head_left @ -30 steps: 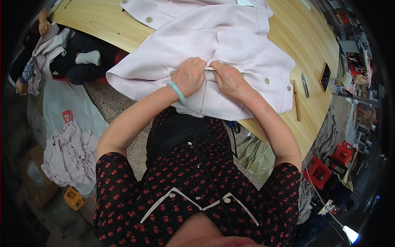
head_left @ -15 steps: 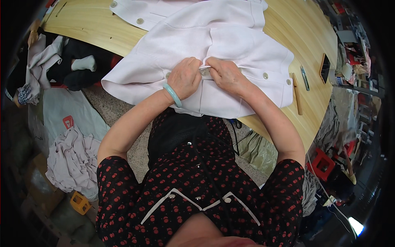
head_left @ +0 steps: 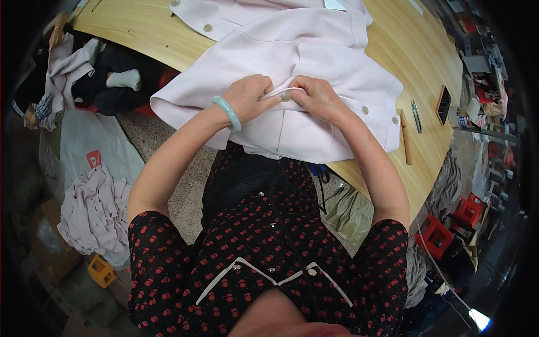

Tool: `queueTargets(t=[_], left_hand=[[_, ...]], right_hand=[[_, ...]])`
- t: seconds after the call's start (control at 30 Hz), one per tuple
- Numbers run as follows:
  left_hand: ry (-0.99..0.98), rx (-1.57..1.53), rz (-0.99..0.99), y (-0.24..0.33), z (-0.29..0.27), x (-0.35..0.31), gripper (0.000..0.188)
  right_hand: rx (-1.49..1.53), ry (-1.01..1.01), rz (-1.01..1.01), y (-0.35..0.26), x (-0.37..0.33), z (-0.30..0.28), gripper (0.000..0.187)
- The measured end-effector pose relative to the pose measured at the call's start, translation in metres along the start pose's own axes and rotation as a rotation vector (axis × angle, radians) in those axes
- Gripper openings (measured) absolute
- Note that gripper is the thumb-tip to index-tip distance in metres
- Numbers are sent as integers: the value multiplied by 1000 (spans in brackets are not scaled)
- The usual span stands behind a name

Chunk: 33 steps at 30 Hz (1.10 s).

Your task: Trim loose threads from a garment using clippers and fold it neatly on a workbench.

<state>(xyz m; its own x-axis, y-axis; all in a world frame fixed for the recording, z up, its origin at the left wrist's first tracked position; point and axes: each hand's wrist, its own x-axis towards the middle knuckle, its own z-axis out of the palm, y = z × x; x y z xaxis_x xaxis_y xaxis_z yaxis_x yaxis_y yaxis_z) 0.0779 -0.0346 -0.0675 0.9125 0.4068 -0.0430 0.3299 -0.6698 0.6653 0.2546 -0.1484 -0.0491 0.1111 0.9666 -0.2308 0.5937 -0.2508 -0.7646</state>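
Observation:
A pale pink jacket [head_left: 331, 62] with large buttons lies spread over the near edge of the table. My left hand [head_left: 247, 100], with a light green bangle [head_left: 227, 114] on its wrist, grips the jacket's front edge between thumb and curled fingers. Just to the right, my right hand [head_left: 319, 102] pinches the same edge. A narrow strip of the edge bows up between the two hands, and a button [head_left: 285, 96] shows just below it. Some fingertips are hidden in the cloth. More buttons [head_left: 365, 110] run along the front to the right.
On the wooden table [head_left: 418, 62], right of the jacket, lie a wooden stick [head_left: 406, 137], thread snips [head_left: 416, 115] and a dark phone-like slab [head_left: 443, 105]. Another pale garment [head_left: 216, 17] lies behind. At left, crumpled cloth [head_left: 95, 210] rests on a plastic sheet; another person's hand [head_left: 56, 38] shows.
My hands have drawn slightly apart, and the edge strip between them now shows as a raised curve. The whole view has shifted a little.

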Motion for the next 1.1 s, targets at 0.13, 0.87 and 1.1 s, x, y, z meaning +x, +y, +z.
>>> queueTargets(t=[0.13,0.87,1.1], left_hand=[[272,192,59,-36,-20,-41,25],[689,-1450,-841,-54,17,-50,26],[449,-1455,-753,-34,-8,-61,39]], right_hand=[[13,59,-33,-4,-10,8,14],[-629,243,-633,-50,1,97,16],[-560,131,-657,-73,-7,92,17]])
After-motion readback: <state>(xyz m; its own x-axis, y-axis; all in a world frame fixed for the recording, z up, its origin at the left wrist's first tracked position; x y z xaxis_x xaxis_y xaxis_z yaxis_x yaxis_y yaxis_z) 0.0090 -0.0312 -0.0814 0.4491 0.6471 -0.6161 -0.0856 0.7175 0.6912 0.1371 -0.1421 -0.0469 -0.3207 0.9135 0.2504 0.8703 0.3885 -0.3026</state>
